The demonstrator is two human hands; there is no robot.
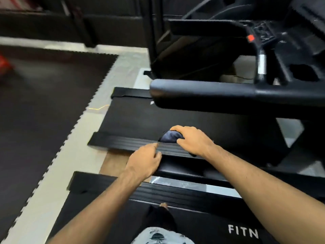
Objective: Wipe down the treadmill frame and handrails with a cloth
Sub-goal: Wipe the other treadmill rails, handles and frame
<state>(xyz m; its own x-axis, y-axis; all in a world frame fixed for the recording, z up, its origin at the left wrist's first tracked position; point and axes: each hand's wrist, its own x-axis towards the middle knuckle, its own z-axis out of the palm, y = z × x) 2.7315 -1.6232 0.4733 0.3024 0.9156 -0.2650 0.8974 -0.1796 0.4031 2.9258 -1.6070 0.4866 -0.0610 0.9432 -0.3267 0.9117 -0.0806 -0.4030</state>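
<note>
Here, right hand [191, 140] grips cloth [169, 136]; left hand [146, 159] touches side rail [123, 142].

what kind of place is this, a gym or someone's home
Likely a gym or home workout room: a treadmill lettered FITN, a second treadmill beside it, its padded handrail, interlocking floor mats.

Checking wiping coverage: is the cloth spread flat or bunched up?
Bunched: the dark cloth is a rounded wad gripped under the right hand.

cloth [170, 136] half hidden; console [263, 30] blurred
</note>
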